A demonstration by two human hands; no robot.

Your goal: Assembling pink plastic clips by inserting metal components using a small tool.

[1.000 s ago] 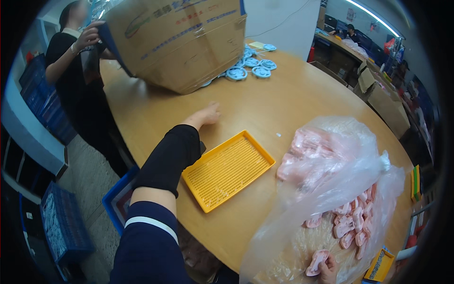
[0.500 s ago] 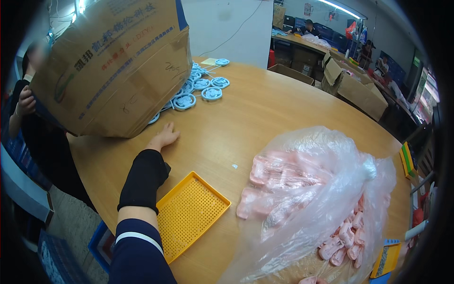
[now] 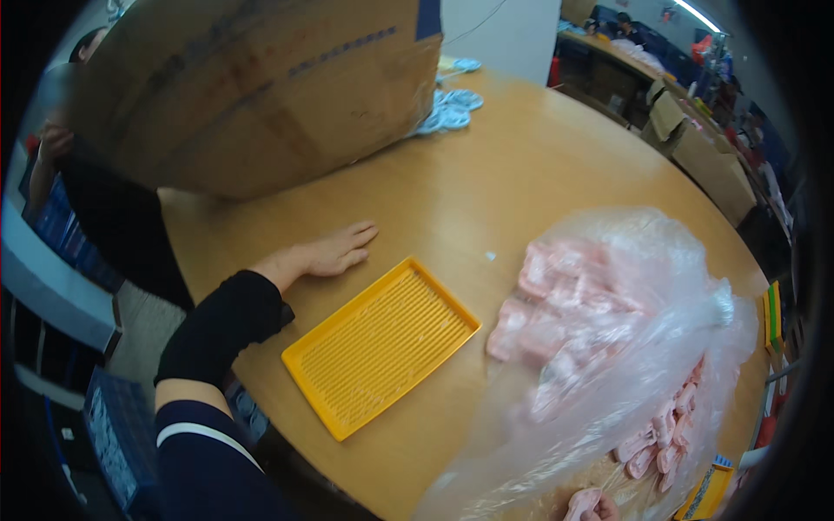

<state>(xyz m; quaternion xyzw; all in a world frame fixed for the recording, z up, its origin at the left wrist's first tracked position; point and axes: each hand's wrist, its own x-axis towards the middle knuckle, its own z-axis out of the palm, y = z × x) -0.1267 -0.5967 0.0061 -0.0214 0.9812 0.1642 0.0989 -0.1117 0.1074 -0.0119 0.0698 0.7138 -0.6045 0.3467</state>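
My left hand (image 3: 337,251) lies on the wooden table with its fingers stretched out, holding nothing. Just to its right is a yellow perforated tray (image 3: 382,352) with nothing in it that I can make out. At the lower edge, only the fingertips of my right hand (image 3: 607,511) show, closed on a pink plastic part (image 3: 582,502). Beside that hand a clear plastic bag (image 3: 625,347) spreads over the table, full of pink parts; several more pink parts (image 3: 665,441) lie at its opening.
A co-worker's hand (image 3: 57,139) is at a large cardboard box (image 3: 261,95) over the table's far left. Behind the box are light-blue ring-shaped pieces (image 3: 452,111). A small yellow tray (image 3: 708,493) stands at the lower right. Open cartons (image 3: 712,165) stand beyond the table.
My left hand has moved nearer and turned rightward, fingers out flat. The cardboard box now covers more of the blue pieces. More of my right hand and its pink part shows; the view has shifted.
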